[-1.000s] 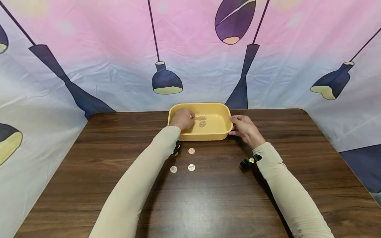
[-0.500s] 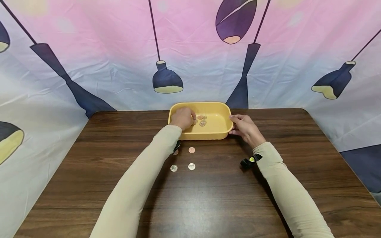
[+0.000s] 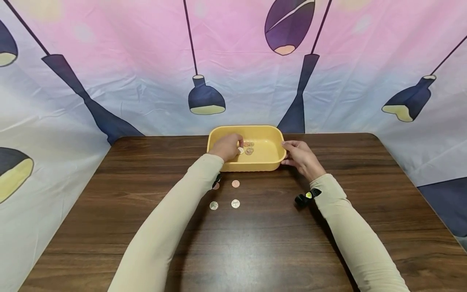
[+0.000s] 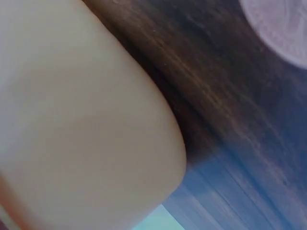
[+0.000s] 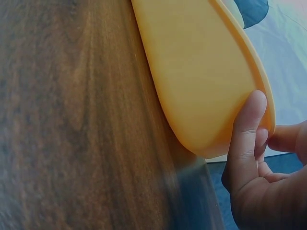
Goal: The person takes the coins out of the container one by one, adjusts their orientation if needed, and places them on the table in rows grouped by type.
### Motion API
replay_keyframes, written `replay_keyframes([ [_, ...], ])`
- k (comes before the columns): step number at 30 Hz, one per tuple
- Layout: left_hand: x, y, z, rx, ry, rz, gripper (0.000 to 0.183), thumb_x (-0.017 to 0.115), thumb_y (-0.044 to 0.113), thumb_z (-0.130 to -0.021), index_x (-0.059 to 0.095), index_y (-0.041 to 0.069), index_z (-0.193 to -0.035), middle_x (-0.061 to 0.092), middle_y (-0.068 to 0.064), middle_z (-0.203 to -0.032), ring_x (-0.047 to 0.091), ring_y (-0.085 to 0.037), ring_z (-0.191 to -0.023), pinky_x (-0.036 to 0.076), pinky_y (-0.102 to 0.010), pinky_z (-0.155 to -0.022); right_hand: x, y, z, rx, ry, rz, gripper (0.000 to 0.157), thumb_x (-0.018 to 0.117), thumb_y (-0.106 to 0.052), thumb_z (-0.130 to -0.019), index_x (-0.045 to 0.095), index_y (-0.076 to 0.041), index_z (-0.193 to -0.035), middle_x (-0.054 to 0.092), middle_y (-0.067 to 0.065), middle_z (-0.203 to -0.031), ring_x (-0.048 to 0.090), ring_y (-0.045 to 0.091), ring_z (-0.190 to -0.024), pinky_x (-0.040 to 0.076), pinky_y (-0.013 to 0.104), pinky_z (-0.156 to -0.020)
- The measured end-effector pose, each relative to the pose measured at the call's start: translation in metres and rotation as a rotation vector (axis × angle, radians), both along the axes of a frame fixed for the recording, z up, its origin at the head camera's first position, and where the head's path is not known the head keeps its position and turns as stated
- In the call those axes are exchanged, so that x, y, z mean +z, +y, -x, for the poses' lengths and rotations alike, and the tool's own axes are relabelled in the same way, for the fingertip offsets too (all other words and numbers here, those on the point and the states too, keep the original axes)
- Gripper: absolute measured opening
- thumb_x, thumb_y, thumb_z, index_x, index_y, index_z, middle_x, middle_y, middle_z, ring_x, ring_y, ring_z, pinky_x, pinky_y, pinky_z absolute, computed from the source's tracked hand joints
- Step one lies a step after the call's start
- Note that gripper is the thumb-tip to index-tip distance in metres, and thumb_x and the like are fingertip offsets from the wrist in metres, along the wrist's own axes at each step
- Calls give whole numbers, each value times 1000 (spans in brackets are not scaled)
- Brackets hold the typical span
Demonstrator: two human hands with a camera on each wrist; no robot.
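At far left, a broad stretch of dark wood-grain bench out to its slanting left edge, with lamp-printed cloth hanging beyond the back edge. Next, the left sleeve, cut off at the bottom of the head view; in the left wrist view, mostly a blurred pale bulge, hard to make out as sleeve or skin, beside a pinkish coin cropped at the top right corner. Then a silver coin, and behind it a copper coin half covered by the wrist. Over the left end of the yellow tray, at the back centre of the bench close to the edge, the left hand, fingers bent down beside a pale coin, tips partly hidden; cannot tell whether pinching or only touching. In front of the tray, a second copper coin and a second silver coin, well apart. Inside, a small cluster of coins near the middle, with a stretch of yellow floor to the right. At the tray's right end, the right hand, thumb and fingers pinching the rim and wall. Finally the right sleeve, cropped below, and more wood to the slanting right edge.
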State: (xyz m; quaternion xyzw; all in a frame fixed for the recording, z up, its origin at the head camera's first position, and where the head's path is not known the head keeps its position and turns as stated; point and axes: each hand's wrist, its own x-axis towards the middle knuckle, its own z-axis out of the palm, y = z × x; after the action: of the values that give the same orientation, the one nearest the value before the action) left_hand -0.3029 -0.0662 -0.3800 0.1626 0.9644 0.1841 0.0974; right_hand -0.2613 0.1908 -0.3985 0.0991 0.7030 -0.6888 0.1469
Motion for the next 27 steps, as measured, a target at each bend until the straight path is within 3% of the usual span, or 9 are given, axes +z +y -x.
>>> replay_keyframes([
  [4,3,-1,-2,-4,-7,-65,15,70,3,-99,75,9,-112,68,-8,-130,58,-24,-102,49,-38,-92,1,1,-1,-3,-7,-6,49,47,-24,-114,42,4,-155,56,12,-107,61,10,-68,58,19,-63],
  [8,11,-4,-7,-17,-30,-152,19,64,2,-101,75,6,-116,68,-11,-133,60,-25,-101,50,-38,-91,1,1,-1,-3,4,-5,49,48,-24,-114,43,5,-153,58,11,-103,61,9,-68,57,19,-63],
  [17,30,-18,-19,11,-78,-294,14,64,9,-103,75,4,-109,74,-15,-101,62,-20,-81,46,-28,-65,1,-2,0,-6,-1,-6,49,48,-24,-114,43,6,-153,58,12,-103,61,9,-67,57,19,-62],
  [27,51,-24,-48,39,-103,-396,18,62,15,-105,78,6,-103,72,-8,-91,53,-16,-71,40,-29,-61,3,-2,0,-8,-7,-17,49,47,-24,-114,43,5,-154,58,10,-101,61,9,-67,58,19,-63],
])
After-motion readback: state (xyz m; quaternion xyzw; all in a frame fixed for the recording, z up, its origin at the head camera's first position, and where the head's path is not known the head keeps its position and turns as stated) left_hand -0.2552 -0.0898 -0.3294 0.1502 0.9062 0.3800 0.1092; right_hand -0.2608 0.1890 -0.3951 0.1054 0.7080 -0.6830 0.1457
